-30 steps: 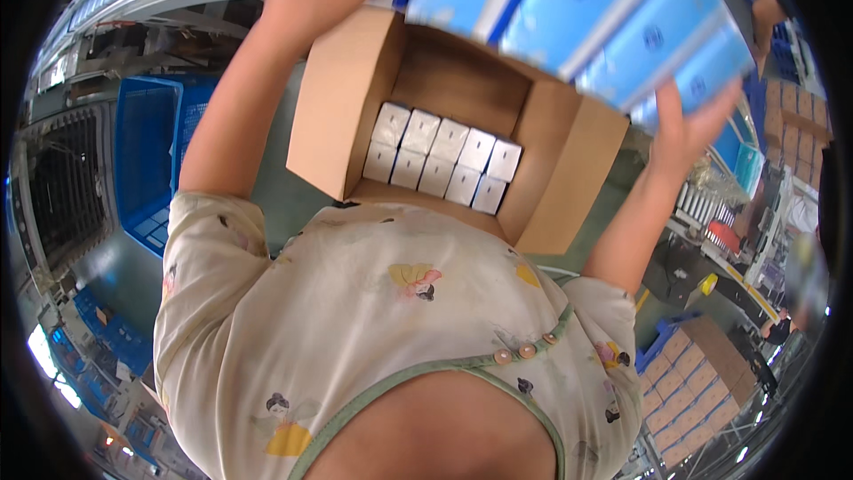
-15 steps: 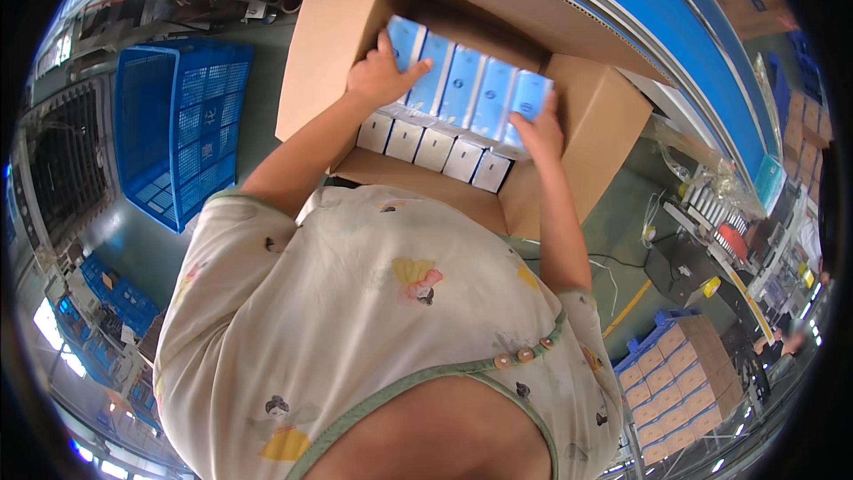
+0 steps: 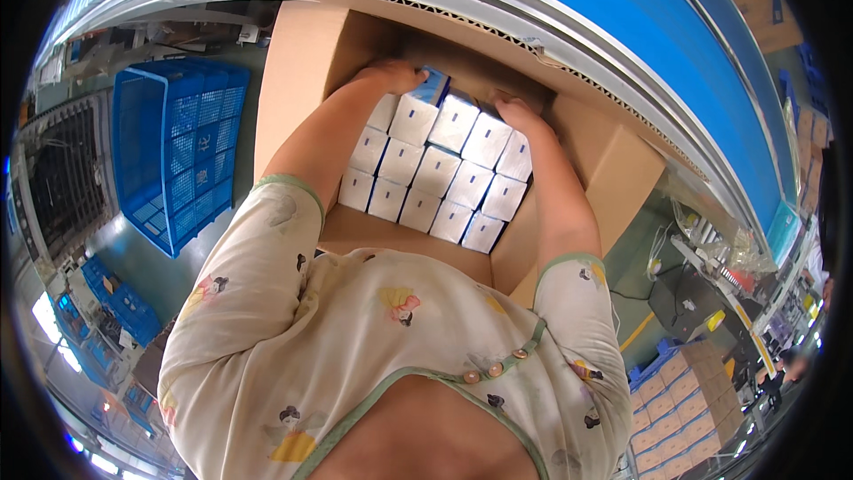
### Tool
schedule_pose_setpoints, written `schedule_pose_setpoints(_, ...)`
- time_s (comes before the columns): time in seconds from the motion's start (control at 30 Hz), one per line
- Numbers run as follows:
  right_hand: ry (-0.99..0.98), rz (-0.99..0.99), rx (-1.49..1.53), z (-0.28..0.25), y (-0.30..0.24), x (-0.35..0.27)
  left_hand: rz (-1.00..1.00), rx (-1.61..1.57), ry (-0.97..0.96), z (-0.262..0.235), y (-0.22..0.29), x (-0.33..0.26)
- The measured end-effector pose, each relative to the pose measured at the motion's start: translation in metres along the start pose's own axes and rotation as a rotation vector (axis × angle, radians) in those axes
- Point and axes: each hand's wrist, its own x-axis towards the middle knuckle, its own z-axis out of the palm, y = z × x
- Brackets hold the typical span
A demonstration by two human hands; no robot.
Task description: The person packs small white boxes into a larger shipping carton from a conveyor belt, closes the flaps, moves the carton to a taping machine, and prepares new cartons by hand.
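Note:
An open cardboard carton (image 3: pixel 302 80) in front of me holds rows of blue-and-white, plastic-wrapped packs that look like tissue packs (image 3: pixel 435 171), their white ends facing up. At the far left of the top row, my left hand (image 3: pixel 395 77) is closed around the end of a bundle of packs (image 3: pixel 455 123), its thumb by a blue side face. My right hand (image 3: pixel 521 114) grips the same bundle near its right end, fingers curled down behind it. The far fingers of both hands are partly hidden inside the carton.
A blue plastic crate (image 3: pixel 182 151) stands on the floor to the left. Beyond the carton's raised far flap (image 3: pixel 498 31) runs a blue-topped conveyor or bench (image 3: pixel 586 0). Stacked brown cartons (image 3: pixel 684 409) sit at the lower right, with cables and equipment nearby.
The bundle, held up with blue faces showing, has gone down into the carton against the far side and turned white ends up. Both hands have moved away from me with it.

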Motion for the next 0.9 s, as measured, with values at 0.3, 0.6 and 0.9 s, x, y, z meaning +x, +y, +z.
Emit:
schedule_pose_setpoints(0.3, 0.296, -0.376, -0.119, 0.019, -0.041, -0.077, 0.294, -0.060, -0.057, 0.001, 0.011, -0.026)
schedule_pose_setpoints(0.6, 0.422, -0.465, 0.930, 0.061, 0.003, -0.200, 0.569, -0.555, 1.372, -0.210, -0.051, -0.271)
schedule_pose_setpoints(0.9, 0.503, -0.520, 0.848, 0.089, -0.006, -0.246, -0.126, -0.224, 1.412, -0.264, -0.150, -0.227)
